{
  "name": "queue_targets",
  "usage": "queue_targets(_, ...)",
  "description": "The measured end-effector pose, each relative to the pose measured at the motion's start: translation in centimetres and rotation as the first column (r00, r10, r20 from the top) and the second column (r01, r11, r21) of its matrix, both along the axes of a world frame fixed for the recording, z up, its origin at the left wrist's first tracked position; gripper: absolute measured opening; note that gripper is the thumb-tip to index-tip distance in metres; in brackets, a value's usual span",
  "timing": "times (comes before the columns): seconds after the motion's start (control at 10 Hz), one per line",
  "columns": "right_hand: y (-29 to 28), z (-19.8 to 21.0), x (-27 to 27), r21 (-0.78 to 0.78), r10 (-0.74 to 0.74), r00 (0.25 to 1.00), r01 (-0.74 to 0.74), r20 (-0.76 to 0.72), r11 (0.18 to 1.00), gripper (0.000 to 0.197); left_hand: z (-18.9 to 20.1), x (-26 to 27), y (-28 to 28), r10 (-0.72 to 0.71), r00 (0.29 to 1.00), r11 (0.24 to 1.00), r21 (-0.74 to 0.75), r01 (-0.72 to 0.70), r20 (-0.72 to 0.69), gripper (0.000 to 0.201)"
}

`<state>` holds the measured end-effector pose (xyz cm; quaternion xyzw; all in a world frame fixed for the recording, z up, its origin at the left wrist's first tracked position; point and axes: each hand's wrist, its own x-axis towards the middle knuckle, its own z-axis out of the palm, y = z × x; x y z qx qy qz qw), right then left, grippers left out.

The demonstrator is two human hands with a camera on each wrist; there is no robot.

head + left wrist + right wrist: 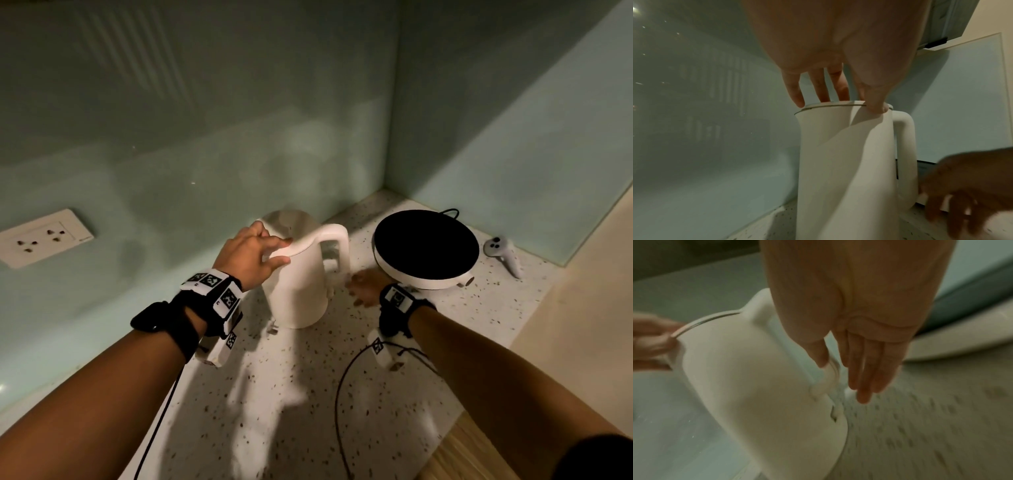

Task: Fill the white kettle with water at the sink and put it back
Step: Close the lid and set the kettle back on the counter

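White kettle (298,281): tall, smooth, matte, lid seated flush with a thin seam under the rim, squared loop handle on the right side; upright on the speckled countertop (267,404), near the corner of the pale green backsplash (205,137). Nearest, two forearms reaching in, each wrist strapped with a black band carrying white marker blocks, black cables trailing over the counter. Left hand (252,253) laid over the kettle's top from the left, fingers (795,92) straight and spread down onto the lid, thumb pressed at the rim where the handle begins; no curl round anything. Right hand (364,287) low beside the kettle's base, under the handle, fingers (865,369) straight, relaxed and together, pointing down toward the counter, holding nothing; touching the kettle or not, cannot tell through the blur. Farther right, round black-topped appliance (425,249) with a white rim, then a white controller (503,255) lying near the wall. Far left on the backsplash, white wall socket (42,238).
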<state>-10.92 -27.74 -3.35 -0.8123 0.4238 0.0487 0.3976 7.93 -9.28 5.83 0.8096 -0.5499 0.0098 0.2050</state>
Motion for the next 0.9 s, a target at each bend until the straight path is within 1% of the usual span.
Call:
queue_targets(0.1,1.0,-2.0,0.0,0.104,0.064,0.996,-0.058,-0.056,0.993,0.026,0.0,-0.1,0.0,-0.012,1.0,1.0,-0.028,0.012,0.004,0.038)
queue_targets(0.2,3.0,-3.0,1.0,0.084,0.18,0.983,-0.178,-0.021,0.98,0.046,0.1,-0.2,-0.1,-0.012,1.0,0.999,-0.032,0.013,0.009,0.038)
queue_targets(0.3,3.8,-3.2,2.1,-0.022,0.204,0.979,-0.204,-0.002,0.979,0.051,0.2,-0.1,-0.1,-0.014,1.0,0.999,-0.036,0.014,0.014,0.038)
queue_targets(0.4,3.2,-3.9,3.3,-0.132,0.216,0.974,-0.224,-0.073,0.966,0.059,0.2,-0.3,0.0,-0.024,1.0,0.999,-0.043,0.024,0.009,0.038)
queue_targets(0.5,2.6,-4.9,3.4,-0.193,0.276,0.945,-0.309,-0.177,0.931,0.056,0.1,-0.4,0.0,-0.019,1.0,0.999,-0.04,0.019,0.013,0.038)
queue_targets(0.6,2.3,-6.2,2.9,-0.276,0.284,0.932,-0.341,-0.226,0.899,0.052,0.2,-0.4,0.1,-0.002,1.0,0.999,-0.041,0.002,0.002,0.038)
queue_targets(0.7,2.0,-6.4,2.6,-0.209,0.286,0.938,-0.325,-0.198,0.922,0.059,0.3,-0.5,0.2,-0.003,1.0,1.0,-0.017,0.003,-0.001,0.039)
queue_targets(0.8,2.4,-4.6,1.4,-0.191,0.284,0.955,-0.295,-0.079,0.936,0.071,0.8,-0.8,0.1,-0.016,1.0,1.0,0.025,0.015,0.009,0.041)
queue_targets(0.9,2.4,-4.0,0.2,-0.184,0.29,0.951,-0.305,-0.107,0.934,0.067,1.1,-0.5,1.0,0.006,0.998,1.0,0.005,-0.005,-0.07,0.042)
